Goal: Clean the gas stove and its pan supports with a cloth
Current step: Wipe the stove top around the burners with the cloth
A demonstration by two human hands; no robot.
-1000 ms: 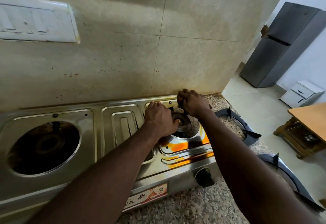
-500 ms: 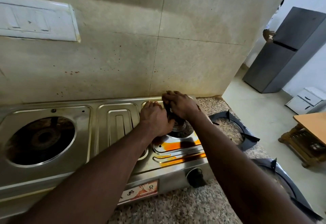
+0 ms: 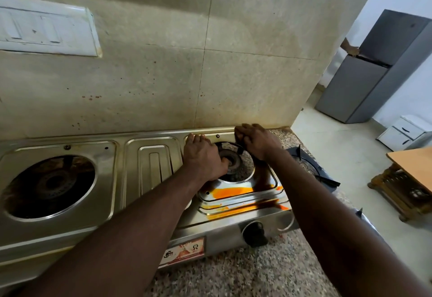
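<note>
A steel two-burner gas stove (image 3: 152, 163) sits against the tiled wall, with an orange spill (image 3: 233, 190) in front of its right burner (image 3: 233, 158). My left hand (image 3: 203, 158) rests on the left side of that burner, fingers curled down onto the burner head. At the back right rim of the burner well, my right hand (image 3: 257, 141) has its fingers curled; what lies under them is hidden. Two black pan supports (image 3: 313, 163) (image 3: 364, 219) lie on the counter to the right of the stove. No cloth is in view.
The left burner (image 3: 52, 184) is bare and dirty. A black knob (image 3: 256, 233) sticks out of the stove front above the speckled counter (image 3: 245, 273). A switch panel (image 3: 46, 27) hangs on the wall. A grey fridge (image 3: 374, 74) and a wooden table (image 3: 411, 168) stand to the right.
My right hand slid left over the back of the right burner, then returned to the back right rim. My left hand stayed on the burner. The view shifted slightly.
</note>
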